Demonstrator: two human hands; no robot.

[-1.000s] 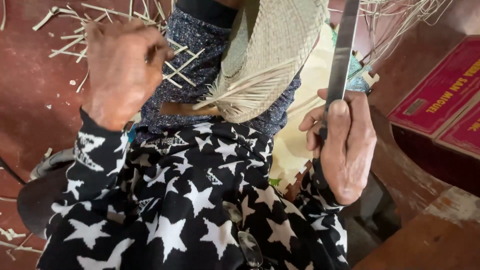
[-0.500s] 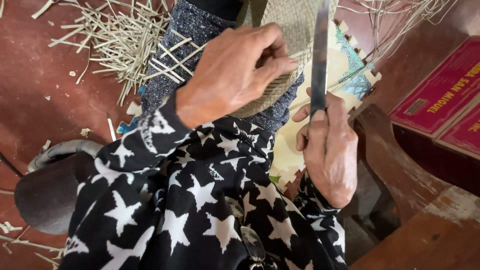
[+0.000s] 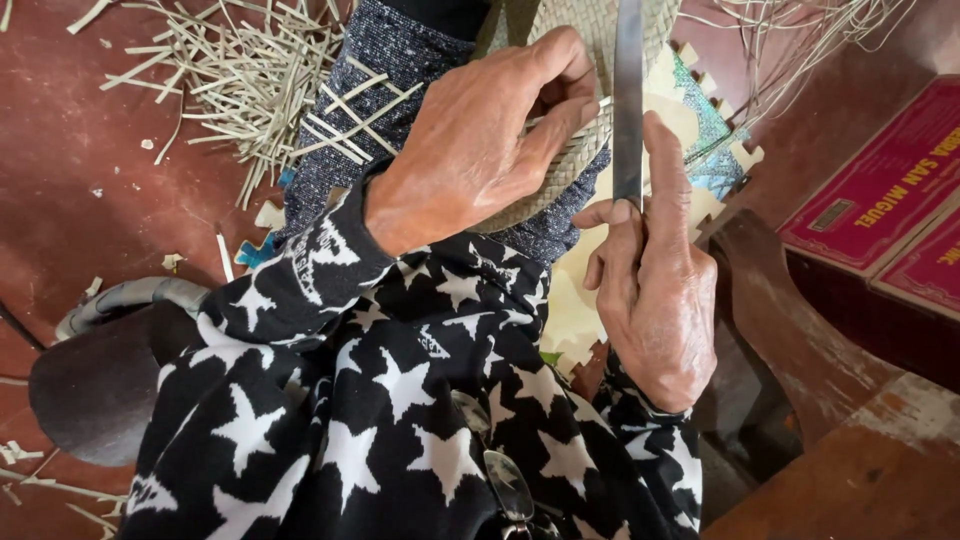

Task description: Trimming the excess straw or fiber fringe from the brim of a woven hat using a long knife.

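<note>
Nearest to you, at 6 o'clock, your lap is covered by the black star-print garment point(image 3: 400, 400), with a pair of glasses point(image 3: 500, 490) hanging low on it. At 4 o'clock your right hand point(image 3: 655, 290) is closed around the lower end of a long flat metal blade point(image 3: 628, 100), forefinger stretched up along its side; the blade stands nearly upright and runs out of view at 12 o'clock. Whatever handle it has is hidden inside your fist, so I cannot tell its kind. Just left of the blade, toward 12 o'clock, your left hand point(image 3: 480, 140) is curled shut, pinching pale strips at the edge of the woven straw piece point(image 3: 570, 150) that lies over your speckled dark trouser leg point(image 3: 400, 60). The woven piece sits between the two hands, its edge touching or almost touching the blade. Beneath it, at 1 o'clock, a yellow and blue foam puzzle mat point(image 3: 700, 120) shows on the floor. At 8 o'clock a dark rounded seat edge with a grey tube point(image 3: 110, 305) juts out. Farther off, at 10 to 11 o'clock, cut straw strips point(image 3: 230, 80) lie scattered on the red floor point(image 3: 70, 180). At 3 o'clock lies a red flat box point(image 3: 880, 190), and a worn wooden bench point(image 3: 860, 470) fills 4 to 5 o'clock
</note>
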